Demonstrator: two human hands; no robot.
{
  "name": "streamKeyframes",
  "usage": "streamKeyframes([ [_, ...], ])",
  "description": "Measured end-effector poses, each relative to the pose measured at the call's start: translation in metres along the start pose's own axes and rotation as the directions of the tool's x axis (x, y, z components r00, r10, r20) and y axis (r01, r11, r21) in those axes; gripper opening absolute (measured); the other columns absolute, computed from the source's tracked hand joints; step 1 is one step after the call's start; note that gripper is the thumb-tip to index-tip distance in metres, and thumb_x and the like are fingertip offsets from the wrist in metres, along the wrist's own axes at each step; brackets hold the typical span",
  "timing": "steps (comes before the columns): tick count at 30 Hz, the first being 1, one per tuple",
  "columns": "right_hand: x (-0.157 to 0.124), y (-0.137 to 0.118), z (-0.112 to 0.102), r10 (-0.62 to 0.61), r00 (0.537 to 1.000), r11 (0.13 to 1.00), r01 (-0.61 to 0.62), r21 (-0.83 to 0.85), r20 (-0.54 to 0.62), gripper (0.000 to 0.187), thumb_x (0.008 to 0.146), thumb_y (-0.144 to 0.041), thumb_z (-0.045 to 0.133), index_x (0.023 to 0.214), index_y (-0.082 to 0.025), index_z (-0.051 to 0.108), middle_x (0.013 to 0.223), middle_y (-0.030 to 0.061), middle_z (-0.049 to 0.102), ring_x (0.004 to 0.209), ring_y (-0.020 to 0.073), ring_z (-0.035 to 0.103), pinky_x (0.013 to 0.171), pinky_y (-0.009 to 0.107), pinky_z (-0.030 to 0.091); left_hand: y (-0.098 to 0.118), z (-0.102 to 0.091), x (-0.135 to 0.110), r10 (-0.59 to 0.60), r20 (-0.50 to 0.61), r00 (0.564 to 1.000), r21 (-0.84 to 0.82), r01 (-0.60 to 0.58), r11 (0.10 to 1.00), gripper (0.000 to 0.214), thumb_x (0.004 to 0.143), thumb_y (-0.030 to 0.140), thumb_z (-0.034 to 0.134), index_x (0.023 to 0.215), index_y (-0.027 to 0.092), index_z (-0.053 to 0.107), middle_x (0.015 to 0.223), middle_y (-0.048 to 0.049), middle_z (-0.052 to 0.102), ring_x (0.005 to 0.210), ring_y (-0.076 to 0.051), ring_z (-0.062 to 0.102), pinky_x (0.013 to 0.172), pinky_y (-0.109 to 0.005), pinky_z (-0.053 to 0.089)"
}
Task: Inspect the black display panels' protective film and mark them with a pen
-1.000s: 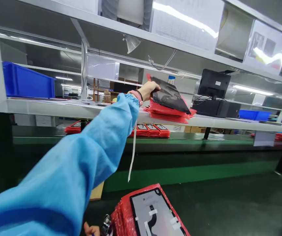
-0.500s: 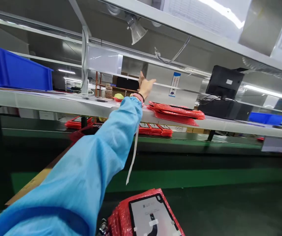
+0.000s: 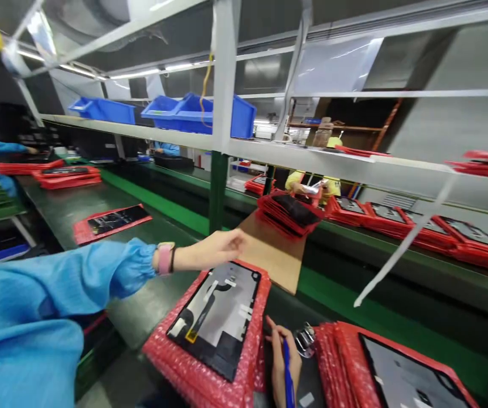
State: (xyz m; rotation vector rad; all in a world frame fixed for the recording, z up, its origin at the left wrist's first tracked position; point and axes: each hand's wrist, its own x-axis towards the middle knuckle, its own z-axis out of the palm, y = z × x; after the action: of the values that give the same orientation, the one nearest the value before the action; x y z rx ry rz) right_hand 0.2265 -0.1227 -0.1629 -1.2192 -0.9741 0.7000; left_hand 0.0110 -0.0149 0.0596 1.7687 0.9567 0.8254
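In the head view, the left hand (image 3: 209,251), its forearm in a blue sleeve (image 3: 107,269) with a pink wristband (image 3: 165,258), extends over the far edge of a tablet display panel (image 3: 226,314); its fingers are released and somewhat blurred, and whether they touch the panel cannot be told. The tablet display panel lies, flex cable upward, on a stack of red bubble-wrap pouches (image 3: 167,368) at the near edge of the dark counter (image 3: 141,311). The right hand (image 3: 284,354), just beside the right side of this stack, grasps a blue pen (image 3: 287,374) in its fingers, the index finger pointing away from the barrel. Beside it, to the right, are a shiny metal object (image 3: 305,340), not clearly identifiable, and a second pouch stack (image 3: 332,362) bearing another display panel (image 3: 405,371). Beyond the left hand, a brown board (image 3: 278,263) slopes toward the far side, a pile of red pouches (image 3: 271,212) at its upper end. Toward the counter's far left part lies a single pouch with a dark panel (image 3: 120,219). Behind, below a white shelf (image 3: 388,168), a co-worker in yellow sleeves (image 3: 334,188) handles a silvery item (image 3: 313,188).
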Motion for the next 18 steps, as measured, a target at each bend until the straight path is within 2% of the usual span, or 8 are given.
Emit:
streamKeyframes([
  [3, 0.01, 0.013, 0.009, 0.049, 0.999, 0.999, -0.049, 0.003, -0.001, 0.046, 0.075, -0.063, 0.065, 0.08, -0.017, 0.068, 0.084, 0.0103, 0.077, 0.072, 0.0263, 0.071, 0.071, 0.037, 0.055, -0.068, -0.026, -0.031, -0.225, -0.058, 0.973, -0.056, 0.222, 0.973, 0.017, 0.059, 0.016, 0.064, 0.075, 0.018, 0.058, 0.062, 0.0032, 0.059, 0.058, -0.014, 0.053, 0.059, -0.026, 0.041],
  [6, 0.005, 0.002, 0.004, 0.045, 0.999, 0.999, -0.045, -0.002, -0.027, 0.049, 0.078, -0.066, 0.06, 0.084, -0.018, 0.068, 0.076, 0.0101, 0.076, 0.084, 0.0295, 0.071, 0.085, 0.039, 0.05, -0.106, -0.033, -0.047, -0.391, -0.017, 0.92, -0.155, 0.384, 0.91, 0.019, 0.053, 0.016, 0.061, 0.072, 0.017, 0.059, 0.062, 0.0018, 0.061, 0.056, -0.014, 0.054, 0.058, -0.027, 0.041],
  [8, -0.001, -0.016, 0.006, 0.032, 0.999, 0.998, -0.03, 0.063, -0.028, 0.052, 0.081, -0.067, 0.055, 0.102, -0.019, 0.064, 0.077, 0.0077, 0.076, 0.082, 0.0271, 0.07, 0.084, 0.038, 0.048, -0.115, -0.03, -0.052, -0.448, 0.034, 0.893, -0.218, 0.444, 0.869, 0.023, 0.051, 0.014, 0.06, 0.074, 0.016, 0.061, 0.068, 0.0007, 0.064, 0.061, -0.014, 0.057, 0.061, -0.026, 0.042],
  [9, -0.003, -0.027, 0.01, 0.03, 0.999, 0.989, -0.028, 0.146, -0.016, 0.053, 0.084, -0.066, 0.051, 0.113, -0.022, 0.057, 0.077, 0.0056, 0.075, 0.075, 0.0249, 0.069, 0.078, 0.037, 0.049, -0.117, -0.029, -0.053, -0.467, 0.06, 0.882, -0.245, 0.466, 0.85, 0.024, 0.05, 0.014, 0.06, 0.074, 0.016, 0.062, 0.07, 0.0006, 0.065, 0.064, -0.014, 0.058, 0.062, -0.026, 0.042],
  [11, -0.004, -0.048, 0.022, 0.061, 0.995, 0.962, -0.081, 0.259, 0.082, 0.045, 0.088, -0.065, 0.045, 0.112, -0.027, 0.05, 0.077, 0.0022, 0.073, 0.061, 0.0202, 0.063, 0.06, 0.031, 0.047, -0.116, -0.026, -0.053, -0.491, 0.106, 0.864, -0.294, 0.499, 0.815, 0.024, 0.05, 0.013, 0.059, 0.073, 0.016, 0.063, 0.069, 0.001, 0.065, 0.066, -0.014, 0.057, 0.064, -0.025, 0.041],
  [14, -0.002, -0.071, 0.042, 0.083, 0.965, 0.992, -0.104, 0.075, 0.25, 0.032, 0.087, -0.056, 0.056, 0.09, -0.024, 0.056, 0.074, 0.0011, 0.067, 0.056, 0.0142, 0.053, 0.051, 0.025, 0.037, -0.115, -0.025, -0.051, -0.516, 0.145, 0.844, -0.357, 0.531, 0.769, 0.022, 0.051, 0.011, 0.06, 0.072, 0.016, 0.064, 0.065, 0.0021, 0.062, 0.065, -0.012, 0.055, 0.065, -0.025, 0.041],
  [16, 0.0, -0.076, 0.053, 0.088, 0.95, 0.994, -0.067, -0.082, 0.299, 0.031, 0.085, -0.052, 0.061, 0.078, -0.021, 0.059, 0.071, 0.0012, 0.064, 0.06, 0.0139, 0.051, 0.055, 0.025, 0.038, -0.117, -0.026, -0.052, -0.532, 0.138, 0.835, -0.402, 0.538, 0.741, 0.026, 0.051, 0.011, 0.061, 0.076, 0.016, 0.064, 0.067, 0.0022, 0.062, 0.067, -0.012, 0.055, 0.067, -0.025, 0.041],
  [18, 0.001, -0.075, 0.06, 0.089, 0.941, 0.983, -0.029, -0.182, 0.328, 0.038, 0.087, -0.053, 0.057, 0.068, -0.021, 0.056, 0.065, 0.001, 0.061, 0.061, 0.0152, 0.052, 0.059, 0.026, 0.039, -0.121, -0.026, -0.054, -0.547, 0.11, 0.83, -0.451, 0.532, 0.717, 0.031, 0.052, 0.01, 0.063, 0.082, 0.017, 0.062, 0.074, 0.0015, 0.063, 0.071, -0.012, 0.057, 0.07, -0.025, 0.042],
])
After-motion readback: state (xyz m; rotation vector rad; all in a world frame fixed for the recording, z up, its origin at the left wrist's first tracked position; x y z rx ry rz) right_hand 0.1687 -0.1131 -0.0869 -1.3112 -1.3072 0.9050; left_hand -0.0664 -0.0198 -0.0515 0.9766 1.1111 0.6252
